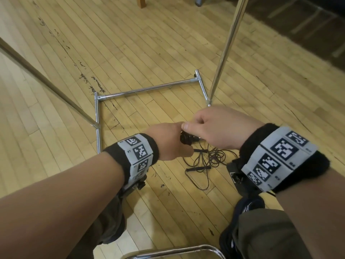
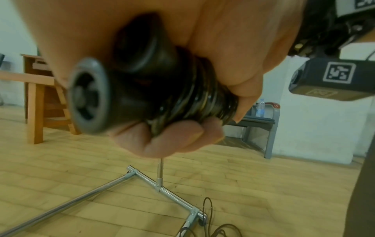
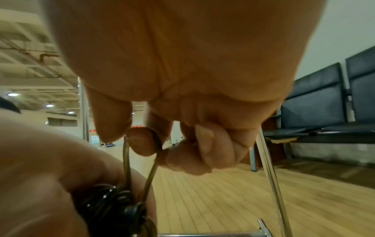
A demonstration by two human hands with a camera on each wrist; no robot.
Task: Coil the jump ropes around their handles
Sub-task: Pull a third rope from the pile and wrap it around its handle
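My left hand (image 1: 172, 141) grips a pair of black jump rope handles (image 2: 125, 83) held side by side, one with a grey end cap (image 2: 87, 96). Dark brown rope (image 2: 205, 97) is coiled in tight turns round them. Just right of it, my right hand (image 1: 189, 128) pinches a short loop of that rope (image 3: 142, 160) between thumb and forefinger, drawn up from the coil (image 3: 113, 200). Its other fingers are curled into the palm. A second jump rope (image 1: 209, 159) lies loose and tangled on the floor below my hands, with its black handles (image 1: 197, 168) beside it.
A chrome rack base (image 1: 149, 89) lies on the wooden floor ahead, with an upright pole (image 1: 228, 45) at the right and a slanted bar (image 1: 46, 83) at the left. A chrome chair edge (image 1: 177, 251) is below. Black seats (image 3: 324, 104) and a wooden table (image 2: 36, 102) stand farther off.
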